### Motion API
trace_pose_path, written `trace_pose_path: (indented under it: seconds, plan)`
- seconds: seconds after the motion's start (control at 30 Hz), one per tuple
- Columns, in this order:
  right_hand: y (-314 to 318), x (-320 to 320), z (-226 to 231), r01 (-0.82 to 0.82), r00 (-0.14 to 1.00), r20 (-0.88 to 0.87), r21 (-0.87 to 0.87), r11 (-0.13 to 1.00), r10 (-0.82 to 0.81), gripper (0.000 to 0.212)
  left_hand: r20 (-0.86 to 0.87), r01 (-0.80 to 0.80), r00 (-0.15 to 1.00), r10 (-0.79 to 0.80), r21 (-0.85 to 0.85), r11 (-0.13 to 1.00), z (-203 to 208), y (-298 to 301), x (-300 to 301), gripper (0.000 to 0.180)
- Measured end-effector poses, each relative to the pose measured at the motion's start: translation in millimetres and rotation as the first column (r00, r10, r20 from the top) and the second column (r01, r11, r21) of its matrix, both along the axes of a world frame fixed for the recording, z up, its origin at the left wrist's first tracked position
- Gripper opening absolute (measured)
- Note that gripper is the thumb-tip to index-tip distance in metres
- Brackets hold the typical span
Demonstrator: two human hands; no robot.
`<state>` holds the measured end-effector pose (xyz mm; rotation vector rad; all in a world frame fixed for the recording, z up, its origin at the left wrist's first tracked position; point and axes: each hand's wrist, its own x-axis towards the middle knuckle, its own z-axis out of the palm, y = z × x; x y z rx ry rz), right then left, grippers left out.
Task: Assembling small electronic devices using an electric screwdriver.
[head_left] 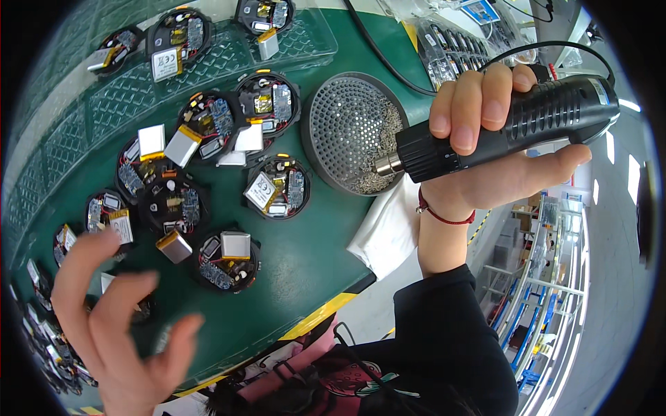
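My right hand (479, 132) is wrapped round a black electric screwdriver (548, 114). Its metal nose points down and left, over a round grey tray (320, 163) with a perforated bottom. Small silver screws (388, 132) lie heaped along that tray's right side. At the lower left, my left hand (128, 326) hovers with fingers spread and nothing in them, slightly blurred. Near its fingertips lie round black circuit assemblies with silver battery packs, among them one assembly (107, 208) just above the fingers and another (225, 263) to the right.
Several more round assemblies (277, 186) sit on the green mat (298, 256). A clear plastic tray (90, 111) lies at the far left. Beside the screw tray is a white cloth (385, 232). A black cable (374, 45) crosses the back; bagged parts (454, 48) lie behind it.
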<state>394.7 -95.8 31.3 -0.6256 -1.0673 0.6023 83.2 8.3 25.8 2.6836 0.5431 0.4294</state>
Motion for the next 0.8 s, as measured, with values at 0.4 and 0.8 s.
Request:
trace_pose_path:
  seconds: [0.4,0.8]
  plan:
    - [-13,8,2,0.023,0.996,0.085,-0.083,0.996,-0.016,0.07,-0.2,0.192,0.965,-0.173,0.082,0.978,-33,-52,-72,0.038]
    - [0,-3,-4,-0.133,0.988,0.084,0.017,0.991,0.131,0.069,-0.048,0.318,0.945,-0.323,0.36,0.877,-32,-62,64,0.018]
